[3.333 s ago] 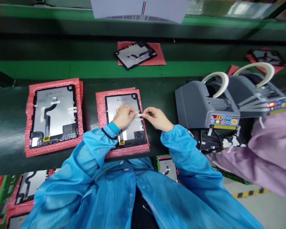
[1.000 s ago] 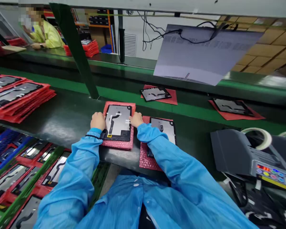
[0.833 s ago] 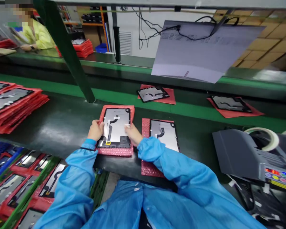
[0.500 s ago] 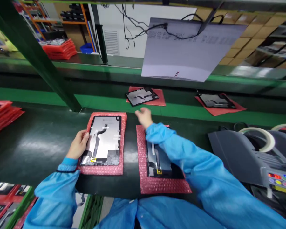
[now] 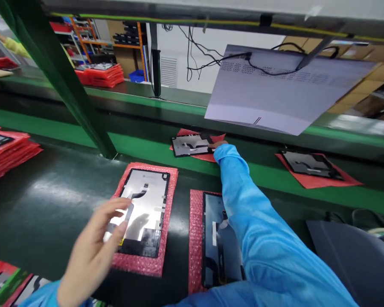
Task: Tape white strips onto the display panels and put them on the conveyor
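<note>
My left hand [image 5: 94, 243] hovers with fingers spread over the lower left of a tablet panel [image 5: 144, 209] that lies on a red bubble-wrap mat [image 5: 141, 266]. It holds nothing. My right arm, in a blue sleeve, stretches far forward over a second panel [image 5: 216, 243] on its own red mat. My right hand [image 5: 218, 145] reaches a third panel [image 5: 192, 145] on a red mat on the green conveyor strip. Only a bit of that hand shows past the cuff, so its fingers are hidden.
Another panel on a red mat [image 5: 310, 166] lies further right on the conveyor. Stacks of red mats with panels [image 5: 6, 149] sit at the left. A grey tape dispenser [image 5: 352, 251] stands at lower right. A green post [image 5: 60, 81] rises left of centre. A tilted screen [image 5: 281, 94] hangs above.
My right hand has gone further forward, from above the near mat to the panel on the conveyor. My left hand has let go of the left panel's edge and lifted, fingers spread.
</note>
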`<state>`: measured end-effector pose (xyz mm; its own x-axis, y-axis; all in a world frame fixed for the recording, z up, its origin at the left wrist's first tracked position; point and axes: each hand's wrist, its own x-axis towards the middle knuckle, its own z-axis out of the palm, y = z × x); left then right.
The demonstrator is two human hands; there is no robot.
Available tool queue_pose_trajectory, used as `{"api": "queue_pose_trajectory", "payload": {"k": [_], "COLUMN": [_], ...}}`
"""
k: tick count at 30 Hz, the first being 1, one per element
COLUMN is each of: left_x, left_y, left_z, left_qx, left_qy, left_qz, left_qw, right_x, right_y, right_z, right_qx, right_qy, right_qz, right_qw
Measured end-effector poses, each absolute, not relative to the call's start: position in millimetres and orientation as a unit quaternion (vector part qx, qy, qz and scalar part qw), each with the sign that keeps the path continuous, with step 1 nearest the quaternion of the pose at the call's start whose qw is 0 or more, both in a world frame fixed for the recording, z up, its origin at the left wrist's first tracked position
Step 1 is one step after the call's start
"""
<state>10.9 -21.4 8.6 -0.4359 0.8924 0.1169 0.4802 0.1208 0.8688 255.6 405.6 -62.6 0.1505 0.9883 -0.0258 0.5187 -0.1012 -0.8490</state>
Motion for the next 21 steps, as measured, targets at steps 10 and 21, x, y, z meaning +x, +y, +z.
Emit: {"api": "queue_pose_trajectory", "payload": {"k": [10,21], "left_x": [125,79], "left_y": [122,59], "left_z": [-7,-13], "left_qx": [0.139,0.288], "left_qy": [0.542,0.500], "left_qz": [0.466,0.557], "left_qw": [0.686,0.598], "right_x": [238,329], "right_y": [263,155], "right_z": [-29,36], "right_qx": [-0.472,-0.516], "right_qy": [-0.415,-0.654], "right_qz": [0.658,0.451], "right_qw": [0.416,0.321]}}
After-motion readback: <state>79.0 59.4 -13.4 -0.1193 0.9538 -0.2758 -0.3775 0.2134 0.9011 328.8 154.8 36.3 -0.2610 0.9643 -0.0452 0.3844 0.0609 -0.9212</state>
